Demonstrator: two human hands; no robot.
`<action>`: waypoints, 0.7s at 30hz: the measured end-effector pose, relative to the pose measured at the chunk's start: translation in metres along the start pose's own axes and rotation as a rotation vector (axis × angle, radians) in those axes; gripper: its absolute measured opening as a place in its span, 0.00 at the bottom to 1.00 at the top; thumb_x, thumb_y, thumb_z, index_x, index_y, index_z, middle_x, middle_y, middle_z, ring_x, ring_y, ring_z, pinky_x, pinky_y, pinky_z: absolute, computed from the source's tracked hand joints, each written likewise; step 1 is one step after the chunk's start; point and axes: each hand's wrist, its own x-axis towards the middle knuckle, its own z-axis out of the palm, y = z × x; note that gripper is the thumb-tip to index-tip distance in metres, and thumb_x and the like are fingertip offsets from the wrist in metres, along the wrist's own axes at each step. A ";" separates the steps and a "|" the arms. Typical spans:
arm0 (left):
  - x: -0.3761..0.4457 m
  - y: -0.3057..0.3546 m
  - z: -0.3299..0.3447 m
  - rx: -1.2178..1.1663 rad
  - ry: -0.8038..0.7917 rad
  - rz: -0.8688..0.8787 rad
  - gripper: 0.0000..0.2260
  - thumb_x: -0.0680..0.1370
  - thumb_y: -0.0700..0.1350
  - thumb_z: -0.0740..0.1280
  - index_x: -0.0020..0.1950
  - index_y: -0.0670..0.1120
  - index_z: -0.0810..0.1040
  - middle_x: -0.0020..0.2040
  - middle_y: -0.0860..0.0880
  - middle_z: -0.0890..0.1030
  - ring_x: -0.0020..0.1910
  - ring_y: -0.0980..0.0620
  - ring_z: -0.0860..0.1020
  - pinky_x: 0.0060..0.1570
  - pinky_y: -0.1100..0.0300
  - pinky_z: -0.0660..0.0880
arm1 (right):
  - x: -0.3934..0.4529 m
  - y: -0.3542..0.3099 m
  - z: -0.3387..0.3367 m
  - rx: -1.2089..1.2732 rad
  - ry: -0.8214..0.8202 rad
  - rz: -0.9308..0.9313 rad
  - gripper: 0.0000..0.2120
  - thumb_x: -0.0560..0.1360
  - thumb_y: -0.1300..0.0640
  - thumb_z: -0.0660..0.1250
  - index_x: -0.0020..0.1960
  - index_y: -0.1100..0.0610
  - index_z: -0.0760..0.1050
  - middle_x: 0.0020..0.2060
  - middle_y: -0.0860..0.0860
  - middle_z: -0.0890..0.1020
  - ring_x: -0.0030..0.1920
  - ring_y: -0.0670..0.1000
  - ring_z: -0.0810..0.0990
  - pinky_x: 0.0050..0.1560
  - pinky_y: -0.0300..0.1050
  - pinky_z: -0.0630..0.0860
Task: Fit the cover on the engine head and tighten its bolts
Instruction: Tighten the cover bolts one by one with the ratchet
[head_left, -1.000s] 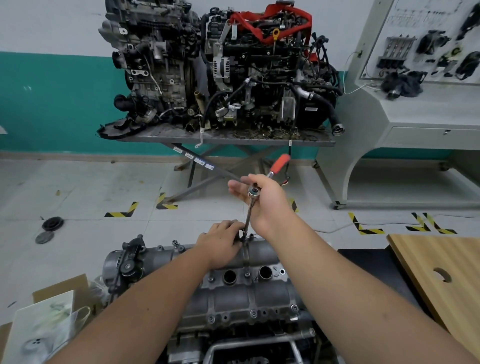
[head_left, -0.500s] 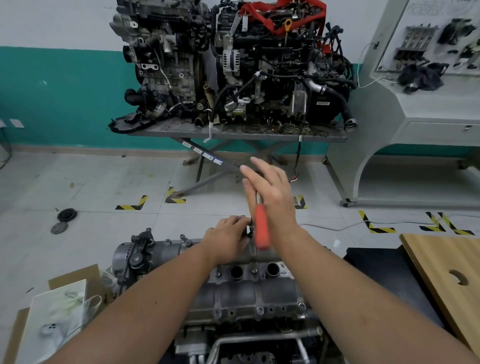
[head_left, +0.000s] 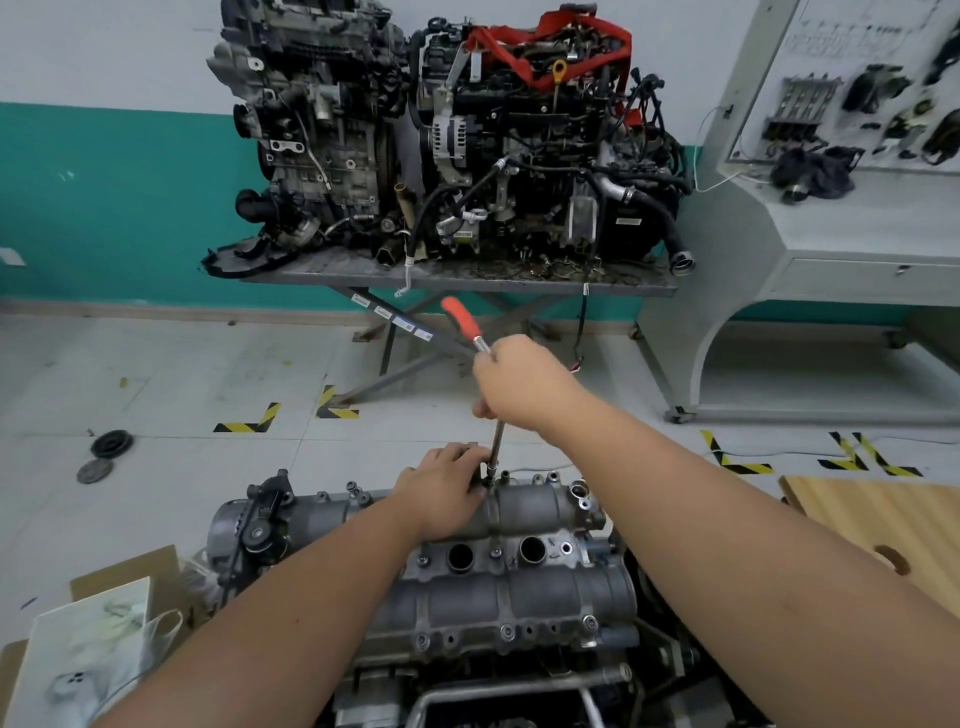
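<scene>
Your cover is matt grey cast metal, slightly rough. Your ratchet has a glossy orange plastic grip and polished steel shaft. At right, the board is smooth pale wood.

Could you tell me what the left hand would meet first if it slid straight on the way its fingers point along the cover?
Most likely the ratchet's extension bar: the left hand rests on the cover, its fingers reaching toward the bar's lower end, which stands on a bolt at the far edge. Whether they already touch cannot be told.
</scene>
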 end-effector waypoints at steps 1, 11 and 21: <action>0.000 0.001 0.000 -0.001 0.003 -0.001 0.19 0.80 0.55 0.61 0.70 0.62 0.62 0.73 0.55 0.64 0.72 0.49 0.63 0.64 0.42 0.67 | -0.001 0.003 0.001 0.371 -0.054 0.085 0.09 0.82 0.59 0.56 0.55 0.62 0.72 0.39 0.58 0.84 0.42 0.58 0.85 0.46 0.51 0.80; 0.000 0.000 0.000 0.011 -0.003 0.001 0.19 0.80 0.54 0.60 0.71 0.59 0.61 0.71 0.53 0.66 0.71 0.48 0.64 0.63 0.42 0.68 | 0.000 0.039 0.051 0.970 0.346 -0.192 0.08 0.82 0.50 0.61 0.52 0.50 0.79 0.54 0.46 0.84 0.56 0.44 0.80 0.62 0.45 0.75; 0.000 0.000 0.001 0.048 0.013 -0.005 0.19 0.81 0.56 0.60 0.70 0.59 0.61 0.71 0.53 0.66 0.71 0.47 0.64 0.61 0.44 0.68 | 0.004 0.045 0.038 -0.670 0.692 -0.693 0.15 0.74 0.55 0.66 0.59 0.57 0.80 0.43 0.53 0.80 0.41 0.58 0.77 0.43 0.50 0.73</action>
